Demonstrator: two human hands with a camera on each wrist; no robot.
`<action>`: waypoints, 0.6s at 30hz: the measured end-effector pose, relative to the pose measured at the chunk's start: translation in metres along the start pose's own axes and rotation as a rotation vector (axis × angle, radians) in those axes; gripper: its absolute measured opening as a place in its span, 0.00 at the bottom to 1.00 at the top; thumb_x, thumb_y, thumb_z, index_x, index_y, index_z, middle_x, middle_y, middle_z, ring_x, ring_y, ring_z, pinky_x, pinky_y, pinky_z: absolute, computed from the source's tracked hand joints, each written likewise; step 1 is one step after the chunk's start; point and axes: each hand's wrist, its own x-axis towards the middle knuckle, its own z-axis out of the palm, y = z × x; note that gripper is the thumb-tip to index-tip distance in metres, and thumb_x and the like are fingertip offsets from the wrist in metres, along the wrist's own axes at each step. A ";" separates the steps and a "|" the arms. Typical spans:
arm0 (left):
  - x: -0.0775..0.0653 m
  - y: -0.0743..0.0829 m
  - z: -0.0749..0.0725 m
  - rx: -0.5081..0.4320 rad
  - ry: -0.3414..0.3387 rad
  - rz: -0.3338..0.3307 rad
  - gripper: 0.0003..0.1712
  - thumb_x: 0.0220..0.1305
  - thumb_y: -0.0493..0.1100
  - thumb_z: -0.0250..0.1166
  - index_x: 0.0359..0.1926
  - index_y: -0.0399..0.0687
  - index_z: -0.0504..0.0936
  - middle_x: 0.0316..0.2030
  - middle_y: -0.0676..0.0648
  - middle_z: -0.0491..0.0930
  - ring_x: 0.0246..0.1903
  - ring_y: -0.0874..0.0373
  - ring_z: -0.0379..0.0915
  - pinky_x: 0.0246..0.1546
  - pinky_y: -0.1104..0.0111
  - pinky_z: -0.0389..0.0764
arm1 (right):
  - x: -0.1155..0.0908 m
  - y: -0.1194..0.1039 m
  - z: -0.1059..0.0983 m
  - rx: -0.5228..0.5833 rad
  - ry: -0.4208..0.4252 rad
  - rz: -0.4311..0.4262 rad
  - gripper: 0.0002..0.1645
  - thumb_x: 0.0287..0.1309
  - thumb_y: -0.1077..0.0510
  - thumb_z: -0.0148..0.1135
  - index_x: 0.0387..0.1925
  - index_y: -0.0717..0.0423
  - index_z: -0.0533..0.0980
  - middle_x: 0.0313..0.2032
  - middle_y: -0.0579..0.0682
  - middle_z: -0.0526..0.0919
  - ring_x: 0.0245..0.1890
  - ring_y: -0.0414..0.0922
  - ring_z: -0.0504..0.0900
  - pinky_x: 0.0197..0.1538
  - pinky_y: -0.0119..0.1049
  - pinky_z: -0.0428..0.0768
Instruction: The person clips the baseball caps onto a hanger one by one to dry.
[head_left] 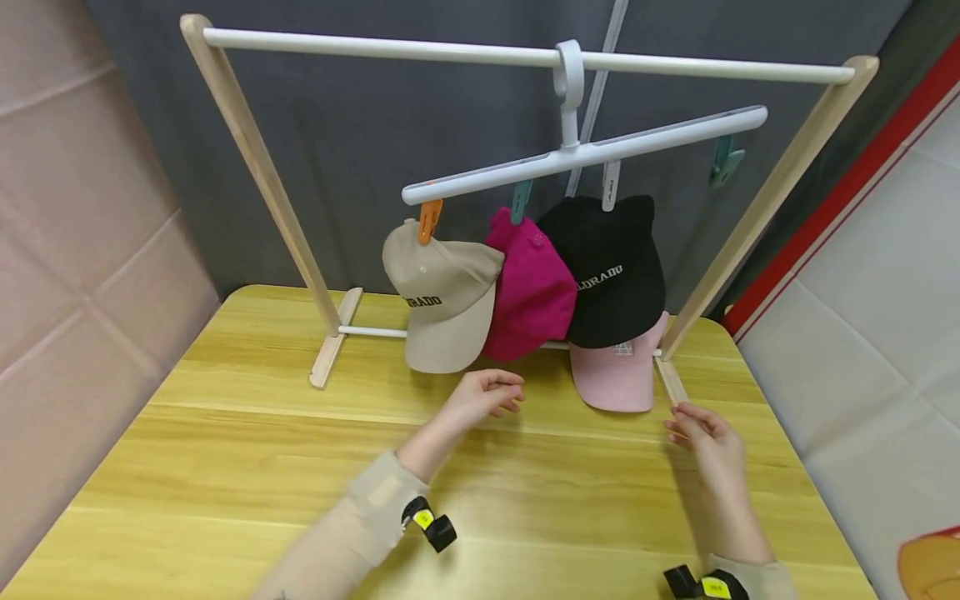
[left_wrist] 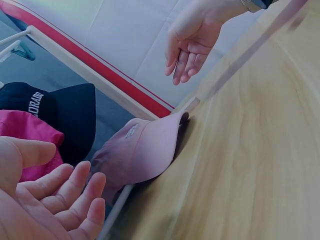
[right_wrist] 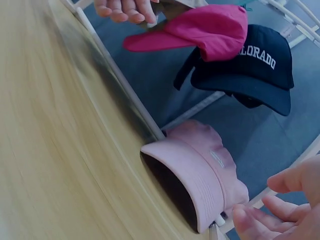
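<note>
My left hand (head_left: 480,397) is over the table in front of the hanging caps, fingers loosely bent and holding nothing. Near the rack's right foot (head_left: 672,382), my right hand (head_left: 711,442) has relaxed fingers with nothing between them. A light pink cap (right_wrist: 190,165) rests low by the bottom bar, its brim toward me on the table. Above hang a black cap (head_left: 607,275) with white lettering under a white clip, a magenta cap (head_left: 528,292) under a teal clip, and a beige cap (head_left: 450,287) under an orange clip (head_left: 429,222).
A white hanger (head_left: 585,155) tilts down to the left from the rack's top bar (head_left: 375,47). One teal clip (head_left: 724,162) on its right end holds no cap. Wooden posts (head_left: 262,175) carry the bar. A grey curtain is behind the wooden table (head_left: 225,467).
</note>
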 end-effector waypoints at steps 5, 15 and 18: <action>0.004 -0.004 0.009 -0.037 -0.004 -0.026 0.16 0.61 0.38 0.57 0.49 0.34 0.75 0.38 0.38 0.79 0.37 0.45 0.77 0.42 0.48 0.71 | -0.001 -0.008 0.001 -0.039 0.016 0.055 0.05 0.58 0.66 0.55 0.37 0.60 0.73 0.31 0.40 0.81 0.30 0.38 0.81 0.35 0.31 0.78; -0.001 0.013 0.023 -0.067 -0.008 -0.055 0.16 0.63 0.36 0.54 0.50 0.29 0.72 0.44 0.33 0.76 0.44 0.39 0.72 0.45 0.49 0.70 | 0.009 -0.003 -0.005 -0.096 0.012 0.094 0.08 0.58 0.64 0.55 0.40 0.61 0.72 0.31 0.39 0.80 0.32 0.36 0.80 0.37 0.29 0.77; 0.002 0.013 0.025 -0.078 0.001 -0.054 0.17 0.63 0.36 0.54 0.50 0.29 0.72 0.44 0.34 0.76 0.43 0.41 0.73 0.45 0.48 0.69 | 0.012 -0.002 -0.006 -0.092 0.019 0.109 0.11 0.58 0.64 0.55 0.43 0.65 0.70 0.31 0.40 0.80 0.32 0.36 0.80 0.37 0.29 0.77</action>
